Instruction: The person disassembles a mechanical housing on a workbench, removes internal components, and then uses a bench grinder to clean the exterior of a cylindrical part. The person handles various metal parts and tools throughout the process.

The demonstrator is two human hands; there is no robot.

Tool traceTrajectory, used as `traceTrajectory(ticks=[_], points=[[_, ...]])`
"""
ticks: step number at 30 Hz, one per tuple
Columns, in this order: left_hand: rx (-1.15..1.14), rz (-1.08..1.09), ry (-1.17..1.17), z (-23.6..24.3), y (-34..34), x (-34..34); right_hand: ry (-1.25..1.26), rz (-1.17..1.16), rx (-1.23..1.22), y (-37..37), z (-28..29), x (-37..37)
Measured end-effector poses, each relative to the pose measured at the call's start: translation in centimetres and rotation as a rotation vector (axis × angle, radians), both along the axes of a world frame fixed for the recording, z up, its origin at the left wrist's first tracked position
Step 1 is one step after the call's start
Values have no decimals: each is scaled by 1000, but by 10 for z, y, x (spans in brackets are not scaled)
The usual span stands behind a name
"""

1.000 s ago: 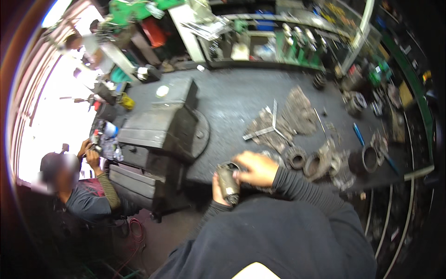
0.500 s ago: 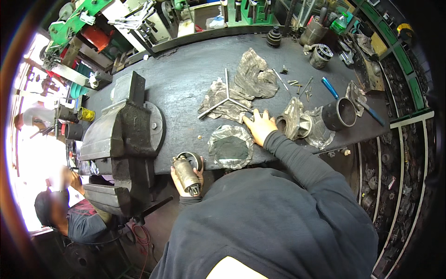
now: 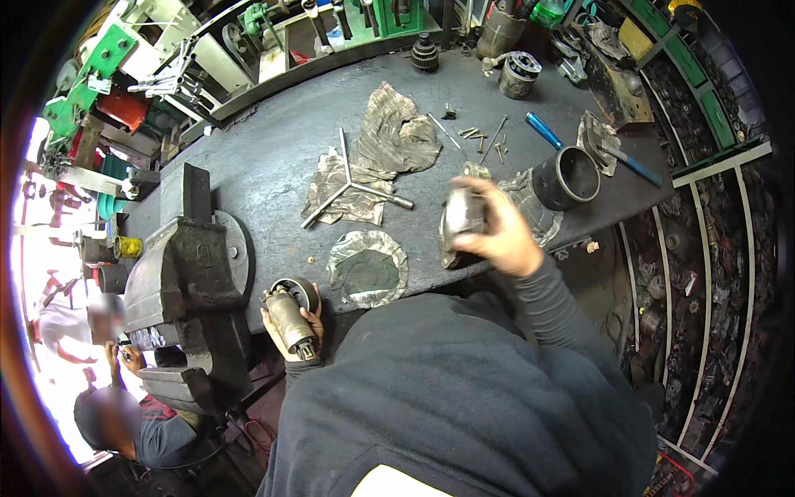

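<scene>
Low at the bench's front edge, my left hand (image 3: 314, 322) is wrapped round a worn metal cylinder (image 3: 288, 321) with a dark terminal end. A dark open ring (image 3: 300, 291) sits against the cylinder's upper side. My right hand (image 3: 509, 236) grips a grey metal casting (image 3: 465, 210) by its side, thumb and fingers spread across it, near the front edge of the bench. The casting's lower part is dark, and my fingers hide some of it. Close by lie a round, crumpled grey cloth (image 3: 335, 263) and a three-armed wrench (image 3: 349, 184) resting on a dirty rag (image 3: 397, 137).
A large bench vise (image 3: 178, 265) stands at the left. To the right are a dark hollow cylinder (image 3: 593, 176), a blue-handled tool (image 3: 542, 130), a hammer (image 3: 629, 163) and several bolts (image 3: 472, 132). A gear part (image 3: 424, 54) stands at the back. Another person (image 3: 157, 435) works beyond the vise.
My right hand has left the rag beside the wrench and moved right onto the casting, which is now gripped and turned. My left hand still holds the cylinder and ring. The whole view has shifted.
</scene>
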State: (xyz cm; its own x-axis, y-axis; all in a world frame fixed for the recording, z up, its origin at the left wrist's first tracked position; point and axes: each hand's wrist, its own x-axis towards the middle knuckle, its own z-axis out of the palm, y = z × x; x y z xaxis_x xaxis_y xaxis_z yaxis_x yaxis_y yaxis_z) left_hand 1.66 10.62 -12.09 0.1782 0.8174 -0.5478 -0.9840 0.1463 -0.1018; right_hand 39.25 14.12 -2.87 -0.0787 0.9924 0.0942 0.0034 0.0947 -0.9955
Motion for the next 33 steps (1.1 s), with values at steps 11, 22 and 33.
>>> traceTrajectory(ticks=[11,22,33], points=[[66,77,-6,-15,-6,21,870,25,-467,-52,-84,124],[12,162,131,19,-36,72,1255,543,-498,-7,-133,107],[62,367,5,25,-77,75,1293,461,-595,6,-113,100]])
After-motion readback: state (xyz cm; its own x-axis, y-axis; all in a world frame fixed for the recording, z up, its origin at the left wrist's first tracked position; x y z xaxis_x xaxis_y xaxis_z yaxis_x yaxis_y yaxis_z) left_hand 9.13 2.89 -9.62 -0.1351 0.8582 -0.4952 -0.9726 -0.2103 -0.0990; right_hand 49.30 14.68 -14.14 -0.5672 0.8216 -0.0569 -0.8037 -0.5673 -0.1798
